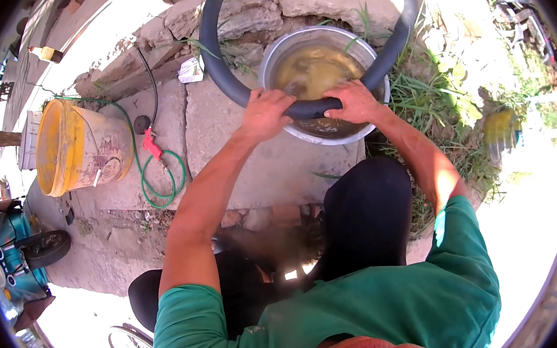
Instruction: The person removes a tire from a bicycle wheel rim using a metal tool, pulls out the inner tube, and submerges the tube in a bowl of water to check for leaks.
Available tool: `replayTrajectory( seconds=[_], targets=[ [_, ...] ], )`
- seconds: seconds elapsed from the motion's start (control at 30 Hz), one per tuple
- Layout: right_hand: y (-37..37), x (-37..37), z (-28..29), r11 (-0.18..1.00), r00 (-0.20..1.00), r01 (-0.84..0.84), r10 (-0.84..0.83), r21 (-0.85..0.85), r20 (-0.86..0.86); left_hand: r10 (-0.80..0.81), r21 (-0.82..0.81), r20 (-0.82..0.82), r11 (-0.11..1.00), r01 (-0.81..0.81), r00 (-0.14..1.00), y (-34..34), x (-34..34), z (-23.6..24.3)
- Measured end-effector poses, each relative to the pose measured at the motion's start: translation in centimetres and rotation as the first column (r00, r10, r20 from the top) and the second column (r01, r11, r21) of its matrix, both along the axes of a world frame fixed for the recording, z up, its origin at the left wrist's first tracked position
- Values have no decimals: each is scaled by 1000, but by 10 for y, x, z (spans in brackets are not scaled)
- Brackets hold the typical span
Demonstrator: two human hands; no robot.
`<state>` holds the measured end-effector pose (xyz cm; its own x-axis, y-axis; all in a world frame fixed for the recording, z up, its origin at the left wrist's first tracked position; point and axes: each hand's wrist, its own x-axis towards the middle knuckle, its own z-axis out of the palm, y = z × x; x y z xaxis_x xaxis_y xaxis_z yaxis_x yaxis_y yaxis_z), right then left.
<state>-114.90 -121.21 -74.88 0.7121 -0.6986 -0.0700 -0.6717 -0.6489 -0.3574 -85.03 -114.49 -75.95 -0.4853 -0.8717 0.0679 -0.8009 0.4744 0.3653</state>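
Note:
A black inner tube, puffed up into a large ring, stands tilted over a round metal basin that holds murky brown water. My left hand grips the near stretch of the tube by the basin's left rim. On the right, my right hand is wrapped round the same stretch, its thumb toward the left hand. Between the hands the tube lies low over the water; I cannot tell how deep it dips. The ring's far part runs out of the picture at the top.
A dirty yellow bucket lies tipped at the left, beside a red air-gun-like tool on a coiled green hose. A small white box sits near the tube. Grass grows right of the basin. A teal motor vehicle stands far left.

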Motion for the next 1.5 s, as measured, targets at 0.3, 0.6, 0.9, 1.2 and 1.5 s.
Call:
replayTrajectory(
  seconds=[0.3,0.6,0.9,1.2,1.5],
  targets=[
    [-14,-46,-47,987,1000,-9,6,-158,-16,35,22,53,999,-36,998,-13,-22,-8],
    [-5,-14,-67,993,961,49,-75,-103,-265,79,12,342,996,-88,936,-30,-54,-21],
    [-11,-6,-64,996,933,85,-91,-32,-349,90,44,579,989,-142,810,-41,-82,-33],
    [-11,-14,-80,992,963,101,-117,-79,-242,82,-13,561,996,-90,824,-41,-77,-47],
    [4,-16,-84,990,976,93,-112,-108,-186,18,-186,228,982,26,973,-27,-41,-34]
  ],
)
